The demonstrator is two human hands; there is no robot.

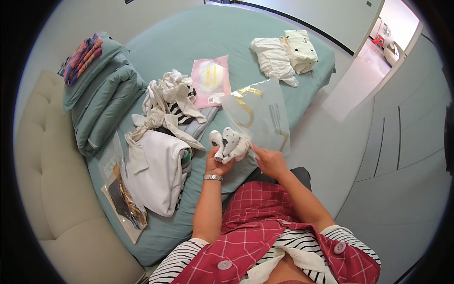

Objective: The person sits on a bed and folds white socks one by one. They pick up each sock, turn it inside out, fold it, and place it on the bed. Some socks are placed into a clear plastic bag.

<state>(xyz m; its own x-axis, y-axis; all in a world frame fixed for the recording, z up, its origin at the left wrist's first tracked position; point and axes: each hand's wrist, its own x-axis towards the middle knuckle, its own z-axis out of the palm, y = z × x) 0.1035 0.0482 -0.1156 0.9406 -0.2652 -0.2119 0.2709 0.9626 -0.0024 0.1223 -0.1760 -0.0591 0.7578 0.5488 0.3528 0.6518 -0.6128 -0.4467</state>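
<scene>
Rolled white socks (pixel 231 143) with dark spots are gathered in my left hand (pixel 217 163), which wears a metal watch. My right hand (pixel 271 162) grips the edge of a translucent plastic bag (pixel 264 110) with gold printing. The bag's mouth lies against the socks, and its far end extends over the bed. To the left of my hands is a heap of white and cream clothes (pixel 170 99), some with black stripes. A folded white garment (pixel 156 170) lies nearer to me, on other folded cloth.
A pink package (pixel 211 80) lies on the green bedsheet (pixel 177 32). Folded white cloths (pixel 276 60) sit at the bed's far right. Left are folded green bedding (pixel 106 103), a clear packet (pixel 124 198) and the padded headboard (pixel 46 149). Grey floor (pixel 315 142) runs along the right.
</scene>
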